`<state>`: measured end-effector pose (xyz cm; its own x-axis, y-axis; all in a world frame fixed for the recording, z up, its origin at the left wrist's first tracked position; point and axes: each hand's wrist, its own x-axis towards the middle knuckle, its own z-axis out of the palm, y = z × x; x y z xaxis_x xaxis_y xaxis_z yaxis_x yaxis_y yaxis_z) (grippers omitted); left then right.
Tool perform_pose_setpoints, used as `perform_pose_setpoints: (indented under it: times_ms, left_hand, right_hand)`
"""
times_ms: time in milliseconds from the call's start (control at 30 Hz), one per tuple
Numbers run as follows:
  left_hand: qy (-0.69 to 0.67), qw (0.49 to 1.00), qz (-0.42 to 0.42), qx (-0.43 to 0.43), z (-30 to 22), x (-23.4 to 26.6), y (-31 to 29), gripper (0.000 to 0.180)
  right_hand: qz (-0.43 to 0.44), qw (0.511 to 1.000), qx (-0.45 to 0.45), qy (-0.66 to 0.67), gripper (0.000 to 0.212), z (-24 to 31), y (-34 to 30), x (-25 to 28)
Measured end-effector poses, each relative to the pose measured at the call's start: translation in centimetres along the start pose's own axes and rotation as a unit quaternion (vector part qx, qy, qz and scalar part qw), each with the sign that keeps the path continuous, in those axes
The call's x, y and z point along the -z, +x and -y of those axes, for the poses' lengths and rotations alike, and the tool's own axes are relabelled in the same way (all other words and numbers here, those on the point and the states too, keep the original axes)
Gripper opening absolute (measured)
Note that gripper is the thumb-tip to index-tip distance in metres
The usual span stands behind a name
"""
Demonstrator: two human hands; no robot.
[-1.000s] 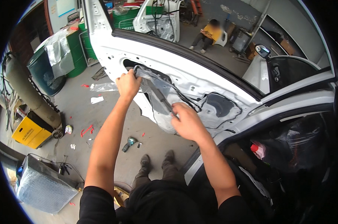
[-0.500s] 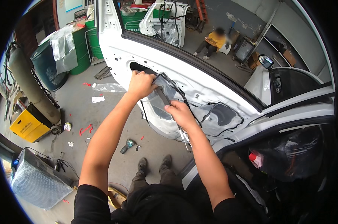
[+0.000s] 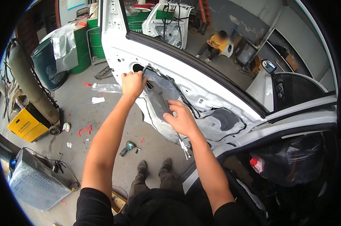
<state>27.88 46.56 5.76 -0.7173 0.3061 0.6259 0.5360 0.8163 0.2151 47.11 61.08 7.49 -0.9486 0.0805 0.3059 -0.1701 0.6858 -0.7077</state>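
A white car door (image 3: 114,49) stands in front of me, its inner panel bared. Clear plastic film (image 3: 166,84) edged with black sealant covers part of it. My left hand (image 3: 133,83) is closed at the film's upper left corner, just below a dark oval opening (image 3: 138,67); its fingertips are partly hidden. Lower right, my right hand (image 3: 181,117) curls around a dark grey sleeved cable (image 3: 161,98) lying over the film. Thin cables with white ends (image 3: 184,147) hang below that hand.
A cordless power tool (image 3: 127,148) lies on the floor near my feet. To the left stand a gas cylinder on a yellow welder (image 3: 27,122) and a bubble-wrapped box (image 3: 38,184). Green drums (image 3: 78,49) stand behind. Beyond the window frame sits a person in yellow (image 3: 218,40).
My left hand has come left and down, off the dark sleeved cable, uncovering the oval opening. The film's upper edge shows more. My right hand shifted slightly and stays at the cable.
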Motion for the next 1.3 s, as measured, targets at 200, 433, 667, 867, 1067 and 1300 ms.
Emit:
perform_pose_setpoints:
  times_ms: [200,433,667,867,1067,1300]
  left_hand:
    - [-0.007,0.997,-0.074,0.015,0.2,-1.9,-0.4,0.022]
    - [-0.055,0.994,-0.093,0.031,-0.2,-3.8,-1.9,0.024]
    - [-0.036,0.992,-0.082,0.085,1.3,-3.7,-0.7,0.026]
    - [-0.081,0.984,0.008,0.155,2.8,-4.4,-1.0,0.035]
    - [-0.243,0.953,0.037,0.175,4.9,-4.1,-0.8,0.044]
    - [-0.244,0.957,0.043,0.154,4.3,-2.9,0.3,0.036]
  right_hand:
    - [0.023,0.914,-0.173,0.365,0.02,1.2,1.6,2.0]
    - [-0.007,0.785,-0.189,0.59,0.018,1.9,3.3,1.6]
    - [0.135,0.915,-0.142,0.351,0.025,0.6,2.2,1.6]
    - [0.084,0.927,-0.177,0.32,0.032,-4.1,-2.8,0.6]
    - [-0.017,0.913,-0.191,0.361,0.04,-6.7,-4.8,1.2]
    - [-0.045,0.951,-0.174,0.251,0.041,-10.1,-3.3,3.1]
